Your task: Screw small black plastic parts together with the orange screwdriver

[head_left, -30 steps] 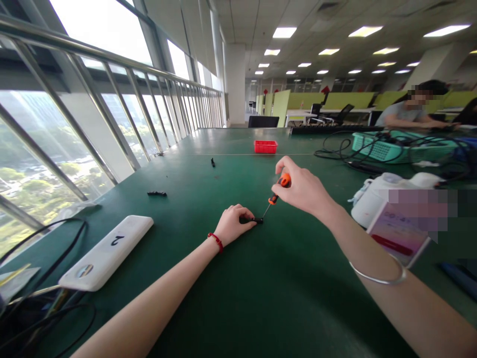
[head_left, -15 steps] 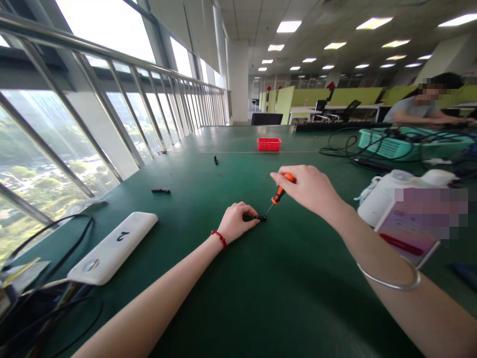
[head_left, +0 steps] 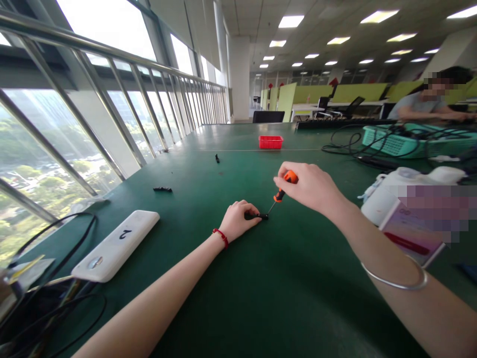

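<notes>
My left hand (head_left: 238,220), a red cord on its wrist, pinches a small black part (head_left: 264,216) low over the green table (head_left: 238,298). An orange and black screwdriver (head_left: 278,195) is gripped by its handle in my right hand (head_left: 309,186). Its thin shaft slants down to the left, and the tip meets the black part near its right end. Farther left lies another black piece (head_left: 162,189), and a smaller one (head_left: 217,158) is toward the back. My left fingers cover part of the held piece.
A red tray (head_left: 271,142) is at the back. To the left lie a white power bank (head_left: 117,246) and black cables. On the right are a white bottle (head_left: 383,194), a pink-purple box (head_left: 410,228) and a teal basket (head_left: 395,141) with cables; a person sits behind it.
The view has shifted slightly, so most things appear a little to the right and higher. Both hands keep their holds, and the screwdriver tip stays at the black part.
</notes>
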{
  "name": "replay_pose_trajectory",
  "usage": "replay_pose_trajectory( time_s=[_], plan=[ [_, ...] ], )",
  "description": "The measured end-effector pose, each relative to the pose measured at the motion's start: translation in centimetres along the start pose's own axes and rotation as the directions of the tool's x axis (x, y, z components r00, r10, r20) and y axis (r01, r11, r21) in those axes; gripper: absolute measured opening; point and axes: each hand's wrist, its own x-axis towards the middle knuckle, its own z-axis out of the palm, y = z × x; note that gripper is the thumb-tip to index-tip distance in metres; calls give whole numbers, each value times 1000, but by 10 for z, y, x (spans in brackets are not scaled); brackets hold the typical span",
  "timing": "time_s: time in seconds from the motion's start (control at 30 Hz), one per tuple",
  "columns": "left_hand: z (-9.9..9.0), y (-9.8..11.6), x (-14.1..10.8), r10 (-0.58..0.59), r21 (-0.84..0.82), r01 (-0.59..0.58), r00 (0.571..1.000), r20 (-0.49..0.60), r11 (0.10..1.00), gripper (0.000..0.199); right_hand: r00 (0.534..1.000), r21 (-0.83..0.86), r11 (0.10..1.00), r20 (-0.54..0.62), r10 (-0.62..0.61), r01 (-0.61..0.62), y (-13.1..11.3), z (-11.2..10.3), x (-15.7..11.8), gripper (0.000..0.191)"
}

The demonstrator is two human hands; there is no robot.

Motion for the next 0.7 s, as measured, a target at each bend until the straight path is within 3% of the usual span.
replay_pose_trajectory(
  time_s=[0.07, 0.17, 0.27, 0.37, 0.5, 0.7],
  plan=[
    [0, 0, 0, 3, -3, -3, 1000, 0, 1000, 14, 1000, -8, 1000, 19, -7, 7, 1, 0, 0, 33],
    [0, -1, 0, 0, -4, 0, 1000, -2, 1000, 15, 1000, -14, 1000, -7, -16, 16, 2, 0, 0, 18],
    [0, 0, 1, 3, 2, -3, 1000, -2, 1000, 14, 1000, -5, 1000, -22, 2, -2, 2, 1, 0, 20],
    [0, 0, 1, 0, 7, 0, 1000, -3, 1000, 14, 1000, -7, 1000, -22, 9, -9, 1, 1, 0, 34],
    [1, -1, 0, -1, 7, 1, 1000, -6, 1000, 15, 999, 11, 1000, -44, 6, -6, 1, 1, 0, 19],
    [2, -2, 1, 9, 2, -9, 1000, -12, 1000, 15, 999, 8, 999, -19, 31, -31, 2, 4, 2, 33]
  ],
)
